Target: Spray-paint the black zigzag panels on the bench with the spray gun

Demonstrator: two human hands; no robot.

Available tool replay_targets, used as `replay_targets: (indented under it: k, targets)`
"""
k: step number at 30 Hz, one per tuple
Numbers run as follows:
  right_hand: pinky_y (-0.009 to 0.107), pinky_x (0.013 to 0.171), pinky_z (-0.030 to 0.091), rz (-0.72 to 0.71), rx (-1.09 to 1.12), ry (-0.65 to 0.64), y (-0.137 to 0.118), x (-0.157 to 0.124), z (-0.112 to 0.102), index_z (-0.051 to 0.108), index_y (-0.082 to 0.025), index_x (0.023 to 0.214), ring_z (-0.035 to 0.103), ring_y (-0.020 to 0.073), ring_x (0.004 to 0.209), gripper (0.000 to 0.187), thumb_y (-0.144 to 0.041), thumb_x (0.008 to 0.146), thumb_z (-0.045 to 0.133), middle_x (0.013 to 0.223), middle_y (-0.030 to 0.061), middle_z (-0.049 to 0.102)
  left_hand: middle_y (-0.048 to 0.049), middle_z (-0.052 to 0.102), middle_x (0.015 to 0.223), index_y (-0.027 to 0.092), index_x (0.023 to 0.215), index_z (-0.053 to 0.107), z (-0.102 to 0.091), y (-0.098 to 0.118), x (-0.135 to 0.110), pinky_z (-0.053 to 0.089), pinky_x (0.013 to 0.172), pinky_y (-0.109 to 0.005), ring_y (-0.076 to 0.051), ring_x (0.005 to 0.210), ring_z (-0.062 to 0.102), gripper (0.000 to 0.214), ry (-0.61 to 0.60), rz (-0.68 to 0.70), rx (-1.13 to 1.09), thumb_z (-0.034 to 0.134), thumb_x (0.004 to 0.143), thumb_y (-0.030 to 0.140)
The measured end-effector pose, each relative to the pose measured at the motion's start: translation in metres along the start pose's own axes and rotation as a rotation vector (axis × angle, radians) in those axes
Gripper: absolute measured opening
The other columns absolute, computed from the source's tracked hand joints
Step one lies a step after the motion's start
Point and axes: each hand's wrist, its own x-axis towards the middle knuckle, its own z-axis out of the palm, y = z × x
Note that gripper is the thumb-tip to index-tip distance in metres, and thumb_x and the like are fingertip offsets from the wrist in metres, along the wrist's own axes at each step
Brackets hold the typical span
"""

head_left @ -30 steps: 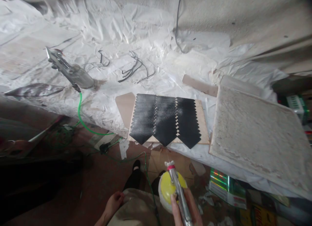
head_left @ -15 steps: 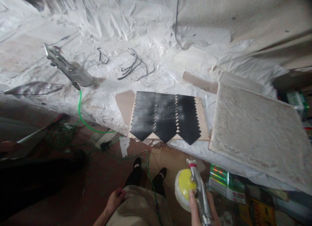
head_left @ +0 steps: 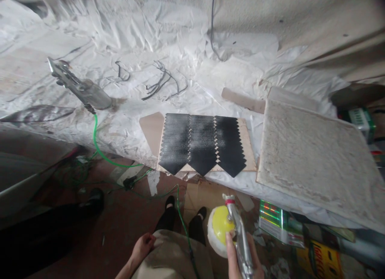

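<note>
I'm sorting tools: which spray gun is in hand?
The yellow-cupped gun, in the right hand; the other, with a grey cup, sits on the bench.

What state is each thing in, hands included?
Right hand: closed around the silver spray gun
Yellow cup: fixed to that gun
Left hand: loosely curled
Black strips: side by side, pointed ends overhanging the board
Second spray gun: resting on white sheeting, green hose attached
Dark wires: loose, bent
</note>
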Motion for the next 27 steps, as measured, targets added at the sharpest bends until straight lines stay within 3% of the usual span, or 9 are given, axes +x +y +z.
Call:
replay_targets:
  k: [5, 13, 16, 21, 27]
  targets:
    - [0.033, 0.069, 0.051, -0.014, -0.083, 0.007, -0.001, 0.009, -0.008, 0.064, -0.017, 0.085, 0.066, 0.0255, 0.078, 0.038, -0.049, 0.096, 0.048, 0.083, 0.0124, 0.066, 0.0050, 0.058, 0.061, 0.013, 0.074, 0.059, -0.003, -0.005, 0.003, 0.051, 0.069, -0.029, -0.013, 0.063, 0.061, 0.020, 0.010, 0.016, 0.020, 0.060, 0.091, 0.022]
    - [0.027, 0.060, 0.052, -0.062, 0.077, -0.089, -0.033, -0.005, 0.031, 0.064, -0.020, 0.084, 0.065, 0.0192, 0.067, 0.030, -0.043, 0.096, 0.049, 0.073, 0.0049, 0.064, 0.0048, 0.057, 0.060, 0.014, 0.073, 0.058, -0.009, -0.007, 0.005, 0.050, 0.067, -0.028, -0.013, 0.061, 0.060, 0.023, 0.021, 0.009, 0.009, 0.059, 0.092, 0.027]
    - [0.028, 0.060, 0.054, -0.071, 0.086, -0.077, -0.037, -0.005, 0.034, 0.067, -0.019, 0.087, 0.066, 0.0203, 0.068, 0.029, -0.042, 0.095, 0.052, 0.072, 0.0052, 0.065, 0.0046, 0.058, 0.060, 0.014, 0.072, 0.058, -0.013, -0.008, 0.005, 0.049, 0.067, -0.028, -0.013, 0.061, 0.060, 0.024, 0.029, 0.005, 0.000, 0.059, 0.091, 0.028]
    - [0.033, 0.072, 0.055, -0.068, -0.040, 0.057, -0.022, 0.012, 0.019, 0.072, -0.015, 0.092, 0.068, 0.0274, 0.086, 0.035, -0.044, 0.094, 0.053, 0.092, 0.0132, 0.069, 0.0038, 0.059, 0.057, 0.017, 0.067, 0.057, -0.023, -0.009, 0.004, 0.047, 0.064, -0.027, -0.015, 0.061, 0.061, 0.025, 0.052, 0.013, -0.016, 0.063, 0.084, 0.034]
    - [0.034, 0.076, 0.056, -0.257, -0.173, 0.101, -0.003, 0.034, 0.012, 0.076, -0.019, 0.088, 0.068, 0.0272, 0.094, 0.042, -0.045, 0.097, 0.044, 0.095, 0.0115, 0.071, 0.0019, 0.059, 0.053, 0.020, 0.060, 0.056, -0.035, -0.011, 0.010, 0.045, 0.059, -0.024, -0.018, 0.060, 0.061, 0.023, 0.056, 0.040, -0.018, 0.065, 0.072, 0.037]
